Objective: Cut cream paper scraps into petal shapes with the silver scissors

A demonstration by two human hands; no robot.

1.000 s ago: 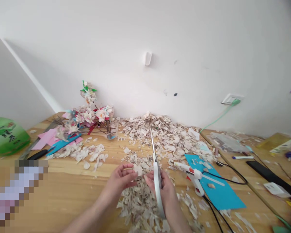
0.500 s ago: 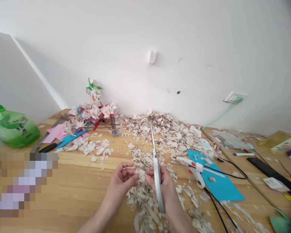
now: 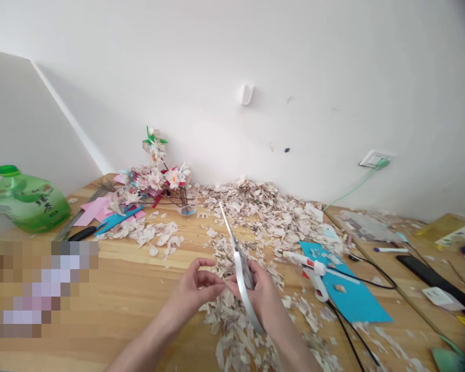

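Surface: a light wooden table [image 3: 112, 289] set against a white wall [image 3: 232, 62], strewn with pale paper scraps [image 3: 263, 212] heaped thickest along the wall and in a smaller pile just in front of the person.
Room: a wall socket [image 3: 374, 157] with a green cord plugged in at the right; a small white hook [image 3: 247, 94] high on the wall.
Left side of table: a green plastic bottle [image 3: 29, 201], pink and blue paper sheets [image 3: 101, 212], and a cluster of paper flowers [image 3: 158, 175] on thin stems.
Right side of table: a white glue gun [image 3: 308, 268] lying on a blue sheet [image 3: 344, 289], its black cable trailing toward the near edge; a purple-capped pen [image 3: 389, 250] further right.
Left hand [image 3: 196, 287]: palm up over the near scrap pile, fingers curled, tips pinching a small scrap where they meet the other hand.
Right hand [image 3: 261, 299]: closed around the white handle of the scissors [image 3: 238, 263].
Scissors: blades closed, pointing up and away toward the wall, tilted slightly left, above the scraps.
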